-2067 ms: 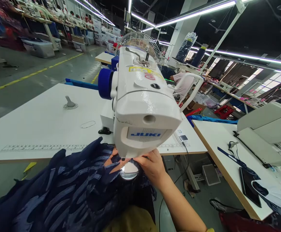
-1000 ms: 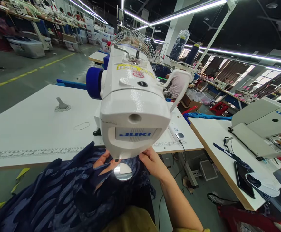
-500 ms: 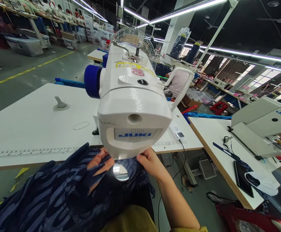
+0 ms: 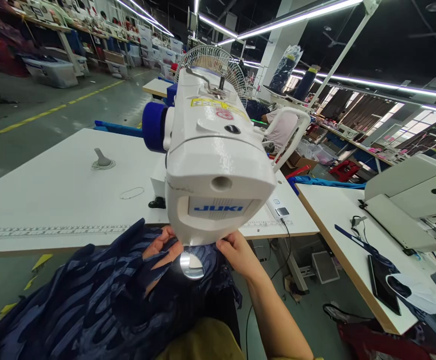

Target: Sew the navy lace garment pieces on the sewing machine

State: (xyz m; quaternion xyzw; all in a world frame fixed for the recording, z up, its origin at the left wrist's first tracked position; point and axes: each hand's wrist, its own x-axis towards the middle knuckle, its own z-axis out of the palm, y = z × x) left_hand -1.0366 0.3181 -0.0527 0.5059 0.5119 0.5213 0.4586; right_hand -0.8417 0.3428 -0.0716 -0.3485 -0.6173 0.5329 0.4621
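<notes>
Dark blue patterned fabric (image 4: 86, 295) spreads over my lap and up to the front of a white sewing machine (image 4: 221, 165). My left hand (image 4: 163, 250) grips the fabric just left of the machine head, with folds covering part of the fingers. To the right of the head, my right hand (image 4: 236, 252) pinches the fabric's edge between thumb and fingers. The machine head hides the needle area and some fingertips. A round, shiny disc (image 4: 191, 265) shows below the head, between my hands.
The white sewing table (image 4: 53, 200) carries a printed ruler strip (image 4: 60, 230), a grey stand (image 4: 101, 159) and a loop of thread (image 4: 131, 193). At right, a second table holds another sewing machine (image 4: 409, 205), a black phone (image 4: 383, 285) and a white mask (image 4: 415, 292). A fan (image 4: 212, 57) stands behind.
The view has shifted slightly, so the machine and table appear a little farther right. Both hands keep their places on the fabric beside the machine head.
</notes>
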